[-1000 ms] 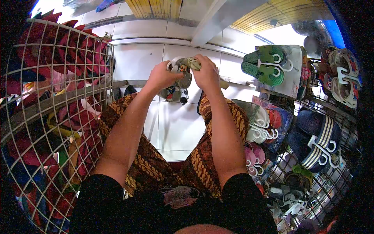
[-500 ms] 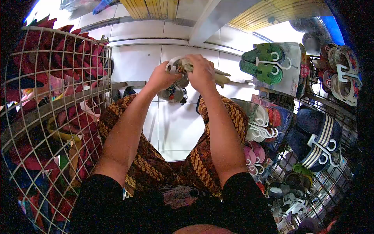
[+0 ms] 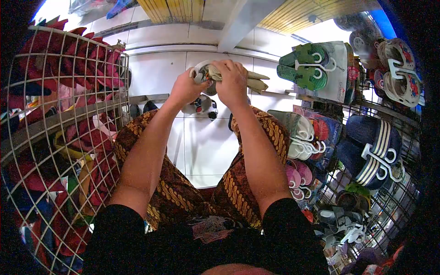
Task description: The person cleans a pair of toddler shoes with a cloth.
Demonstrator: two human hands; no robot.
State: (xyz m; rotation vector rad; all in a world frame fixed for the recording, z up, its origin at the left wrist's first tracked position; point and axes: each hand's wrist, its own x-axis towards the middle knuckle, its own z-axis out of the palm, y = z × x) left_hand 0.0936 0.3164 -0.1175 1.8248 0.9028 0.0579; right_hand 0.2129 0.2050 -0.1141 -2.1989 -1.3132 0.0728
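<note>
My left hand (image 3: 187, 89) is closed around a pale grey clog (image 3: 200, 69), its thumb toward the right hand. A beige cloth (image 3: 256, 82) is bunched in my right hand (image 3: 230, 82), its loose ends sticking out to the right. The fingers of that hand curl over the cloth, right against the clog. Both hands meet in front of my knees, over the white floor. Just below them shows another grey shoe (image 3: 190, 108) with a red detail, partly hidden by the left wrist.
A wire grid basket (image 3: 68, 104) with dark red items stands on the left. To the right, a wire rack holds green sandals (image 3: 305, 68), grey clogs (image 3: 402, 75) and navy slides with white stripes (image 3: 366, 149). A metal post (image 3: 247, 23) rises ahead.
Both hands have shifted slightly left in view, still holding the clog and cloth. The cloth's ends have fanned out to the right. The view has turned a little.
</note>
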